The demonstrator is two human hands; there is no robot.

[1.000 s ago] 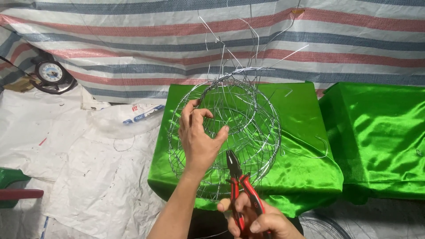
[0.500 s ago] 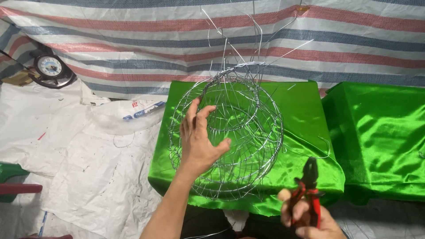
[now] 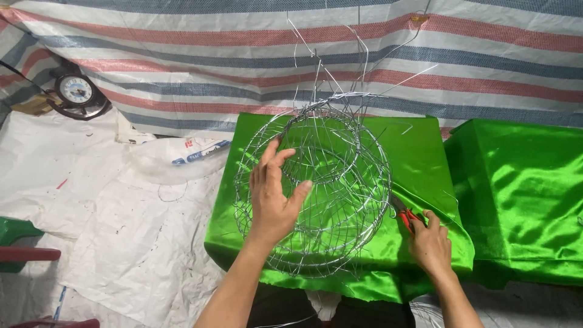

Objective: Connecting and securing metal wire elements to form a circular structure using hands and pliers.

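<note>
Left hand (image 3: 273,197) is pressing flat, fingers spread wide, against the wire basket (image 3: 316,188) standing on the green cloth box (image 3: 419,158). Right hand (image 3: 428,243) is closing around red-handled pliers (image 3: 405,215) at the basket's side. Rings and ribs are looking woven already; loose wire ends (image 3: 340,67) are sticking up untrimmed.

Loose wire ends (image 3: 316,54) bristle above the wire basket (image 3: 340,182); bare green cloth (image 3: 419,146) lies open on its right.
</note>
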